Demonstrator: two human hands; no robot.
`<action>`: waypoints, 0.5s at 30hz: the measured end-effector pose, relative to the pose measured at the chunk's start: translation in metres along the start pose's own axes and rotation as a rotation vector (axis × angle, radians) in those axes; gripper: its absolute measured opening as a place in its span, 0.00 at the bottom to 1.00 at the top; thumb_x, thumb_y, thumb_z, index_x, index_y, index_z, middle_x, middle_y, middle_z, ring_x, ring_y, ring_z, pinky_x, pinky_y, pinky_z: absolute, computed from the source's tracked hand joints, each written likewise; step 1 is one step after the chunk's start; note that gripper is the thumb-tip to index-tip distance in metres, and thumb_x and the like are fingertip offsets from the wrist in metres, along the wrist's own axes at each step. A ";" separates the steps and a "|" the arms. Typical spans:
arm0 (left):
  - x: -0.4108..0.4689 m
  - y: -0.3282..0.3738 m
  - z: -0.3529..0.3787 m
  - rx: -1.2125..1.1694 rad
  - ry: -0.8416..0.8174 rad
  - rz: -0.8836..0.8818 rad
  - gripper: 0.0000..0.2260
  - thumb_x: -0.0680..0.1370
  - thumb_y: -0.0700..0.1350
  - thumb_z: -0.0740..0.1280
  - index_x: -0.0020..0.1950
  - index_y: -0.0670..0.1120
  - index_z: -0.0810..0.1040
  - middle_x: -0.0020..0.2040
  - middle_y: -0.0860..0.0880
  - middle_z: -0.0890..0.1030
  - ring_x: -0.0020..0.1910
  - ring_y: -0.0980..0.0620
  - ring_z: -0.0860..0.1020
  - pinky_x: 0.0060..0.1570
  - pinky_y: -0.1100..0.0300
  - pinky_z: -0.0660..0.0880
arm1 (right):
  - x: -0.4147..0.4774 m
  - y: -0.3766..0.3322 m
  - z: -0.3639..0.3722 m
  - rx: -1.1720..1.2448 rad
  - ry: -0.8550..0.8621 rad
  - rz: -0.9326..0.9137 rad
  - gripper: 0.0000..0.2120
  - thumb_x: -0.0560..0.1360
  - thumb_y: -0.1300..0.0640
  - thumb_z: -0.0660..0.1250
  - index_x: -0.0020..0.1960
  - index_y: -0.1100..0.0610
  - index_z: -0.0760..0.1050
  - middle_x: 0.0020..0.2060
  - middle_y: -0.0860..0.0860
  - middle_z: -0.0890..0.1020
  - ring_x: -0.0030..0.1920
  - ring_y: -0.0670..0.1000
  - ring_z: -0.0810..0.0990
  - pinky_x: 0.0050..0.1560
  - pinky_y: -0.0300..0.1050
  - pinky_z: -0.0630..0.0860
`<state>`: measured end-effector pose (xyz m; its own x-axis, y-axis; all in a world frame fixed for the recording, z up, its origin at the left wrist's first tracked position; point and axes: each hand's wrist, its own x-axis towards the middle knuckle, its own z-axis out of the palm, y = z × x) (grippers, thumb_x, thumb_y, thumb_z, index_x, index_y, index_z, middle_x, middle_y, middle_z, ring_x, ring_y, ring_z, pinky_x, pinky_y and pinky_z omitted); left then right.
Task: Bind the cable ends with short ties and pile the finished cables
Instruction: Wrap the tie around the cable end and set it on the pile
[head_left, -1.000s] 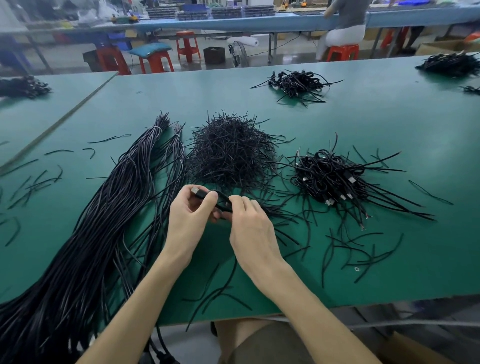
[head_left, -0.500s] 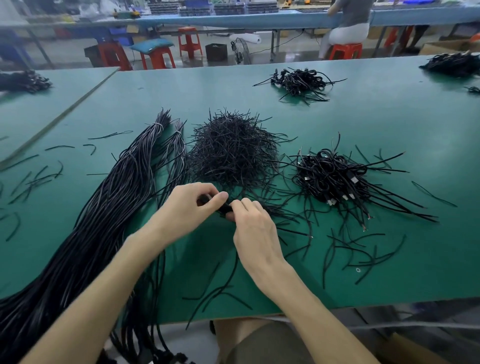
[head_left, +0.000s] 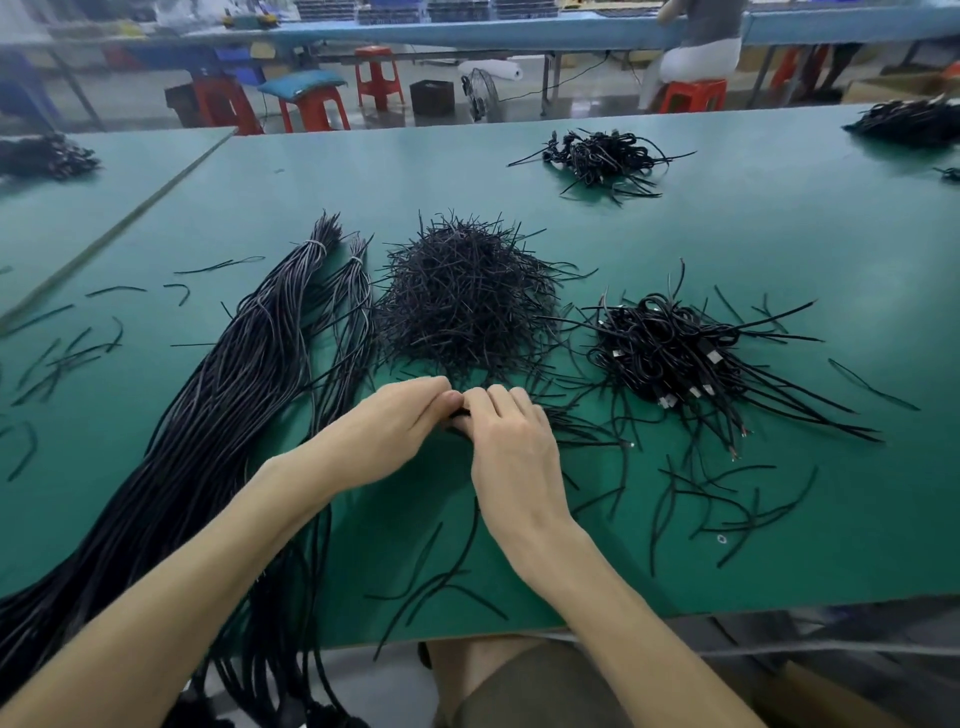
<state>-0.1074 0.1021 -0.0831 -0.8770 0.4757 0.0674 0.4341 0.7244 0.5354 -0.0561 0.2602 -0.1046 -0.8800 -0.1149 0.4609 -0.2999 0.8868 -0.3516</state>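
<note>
Field notes, head view. Landmark: the domed mound of short black ties (head_left: 467, 301) at the middle of the green table top (head_left: 779, 234).

The left hand (head_left: 395, 431) and right hand (head_left: 511, 441) were noted at the near edge of the mound, fingertips brought together; both were curled tight, and a black cable end (head_left: 460, 413) was pinched between them; only a sliver of it was seen, so cable and tie could not be told apart there.

Change over the last second: the hands had been carried right and forward, closer to the mound; the plug and loop, earlier exposed in the left fingers, were now covered; the left forearm had been swung lower.

Judged: a tie was being twisted round the end; the binding was under way, not finished, and nothing had yet been added to the pile.

The heap of bound black cables with silver plugs (head_left: 670, 353) was recorded right of the mound; the long bundle of unbound black cables (head_left: 234, 395) lay left of it, trailing off the near table edge; loose black ties (head_left: 727, 499) were scattered near and right of the mound.
</note>
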 end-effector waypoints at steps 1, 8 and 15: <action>0.003 -0.002 0.001 0.001 0.059 0.009 0.19 0.84 0.59 0.51 0.42 0.48 0.69 0.38 0.49 0.75 0.38 0.48 0.74 0.42 0.48 0.73 | 0.001 0.000 0.001 0.003 0.058 0.008 0.09 0.80 0.59 0.69 0.60 0.55 0.77 0.49 0.49 0.80 0.52 0.54 0.76 0.53 0.47 0.73; 0.022 -0.020 0.011 -0.243 0.577 -0.298 0.19 0.88 0.52 0.53 0.40 0.46 0.71 0.35 0.50 0.73 0.34 0.53 0.69 0.34 0.61 0.64 | 0.002 0.002 0.000 0.294 0.276 0.016 0.15 0.83 0.61 0.63 0.69 0.59 0.73 0.62 0.51 0.76 0.65 0.51 0.70 0.69 0.43 0.66; 0.016 -0.023 0.007 -0.468 0.724 -0.273 0.20 0.88 0.53 0.53 0.39 0.48 0.70 0.35 0.51 0.70 0.32 0.57 0.66 0.33 0.64 0.65 | 0.027 0.018 -0.003 0.869 0.227 0.425 0.08 0.85 0.55 0.60 0.55 0.53 0.78 0.45 0.46 0.82 0.42 0.44 0.78 0.43 0.36 0.74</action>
<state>-0.1302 0.0970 -0.1005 -0.9209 -0.2278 0.3162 0.2025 0.4135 0.8877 -0.0845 0.2743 -0.0960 -0.9127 0.3056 0.2712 -0.2216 0.1874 -0.9570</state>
